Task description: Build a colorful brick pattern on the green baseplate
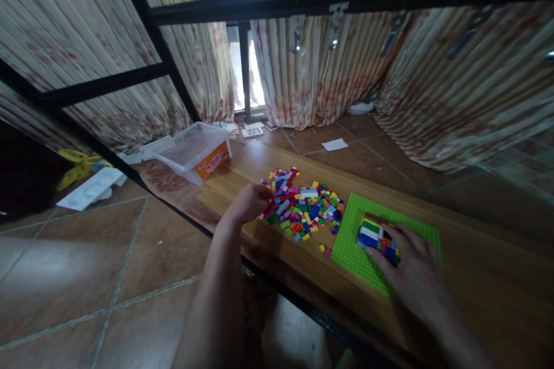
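My left hand is at the left edge of a pile of loose toy bricks in many colours. Its fingers are curled inward, and whatever is between them cannot be made out. A dark red brick shows right by the fingertips. My right hand is closed around a layered build of toy bricks, with the thumb on its near side and the fingers over the far side. Rows of red, yellow, green, white and blue show on the build, which is on a green studded baseplate. The hand hides its right part.
All this is on a narrow wooden bench. A clear plastic box with an orange label stands at its far left end. Two stray bricks lie by the baseplate. A black metal frame crosses above, before striped curtains.
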{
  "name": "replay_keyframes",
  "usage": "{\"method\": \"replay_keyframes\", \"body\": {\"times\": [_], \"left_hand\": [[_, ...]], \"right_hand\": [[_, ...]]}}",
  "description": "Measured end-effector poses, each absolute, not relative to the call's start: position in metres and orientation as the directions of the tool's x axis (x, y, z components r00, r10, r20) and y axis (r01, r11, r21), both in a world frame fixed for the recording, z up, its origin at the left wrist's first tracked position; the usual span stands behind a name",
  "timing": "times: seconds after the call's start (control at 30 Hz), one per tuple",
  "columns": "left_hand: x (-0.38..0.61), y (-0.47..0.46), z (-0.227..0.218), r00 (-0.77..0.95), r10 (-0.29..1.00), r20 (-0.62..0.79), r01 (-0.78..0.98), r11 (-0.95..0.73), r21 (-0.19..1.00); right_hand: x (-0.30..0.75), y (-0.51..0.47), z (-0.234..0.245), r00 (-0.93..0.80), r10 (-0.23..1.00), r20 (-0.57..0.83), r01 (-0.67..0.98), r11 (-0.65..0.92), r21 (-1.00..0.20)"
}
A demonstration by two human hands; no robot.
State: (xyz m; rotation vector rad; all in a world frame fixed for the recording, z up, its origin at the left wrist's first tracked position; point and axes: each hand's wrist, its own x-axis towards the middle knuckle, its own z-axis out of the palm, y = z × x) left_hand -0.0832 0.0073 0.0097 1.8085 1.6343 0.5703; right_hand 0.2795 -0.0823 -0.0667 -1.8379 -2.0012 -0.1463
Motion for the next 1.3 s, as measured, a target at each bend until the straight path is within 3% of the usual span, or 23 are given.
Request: {"method": "replay_keyframes", "body": {"times": [0.23, 0.37, 0.6, 0.87, 1.13, 1.3], "left_hand": [[-0.078, 0.004, 0.010, 0.167, 0.977, -0.130, 0.731, -0.034, 0.681], [-0.059, 0.005, 0.009, 0.141, 0.987, -0.074, 0.763, -0.061, 0.644], [-0.013, -0.001, 0.009, 0.409, 0.910, -0.071, 0.774, -0.305, 0.555], [-0.002, -0.003, 0.008, 0.295, 0.953, -0.074, 0.868, -0.235, 0.437], [0.008, -0.008, 0.012, 0.366, 0.929, -0.047, 0.876, -0.327, 0.355], [0.010, -0.009, 0.012, 0.389, 0.921, -0.036, 0.861, -0.349, 0.371]], "right_hand": [[0.280, -0.081, -0.069, -0.045, 0.921, 0.387, 0.971, 0.132, -0.201], [0.277, -0.082, -0.066, -0.038, 0.922, 0.385, 0.973, 0.122, -0.198], [0.274, -0.083, -0.062, -0.030, 0.923, 0.384, 0.978, 0.107, -0.181], [0.274, -0.083, -0.062, -0.025, 0.928, 0.372, 0.971, 0.111, -0.211], [0.272, -0.085, -0.059, -0.029, 0.926, 0.376, 0.970, 0.117, -0.213], [0.268, -0.086, -0.055, -0.016, 0.930, 0.367, 0.971, 0.102, -0.216]]}}
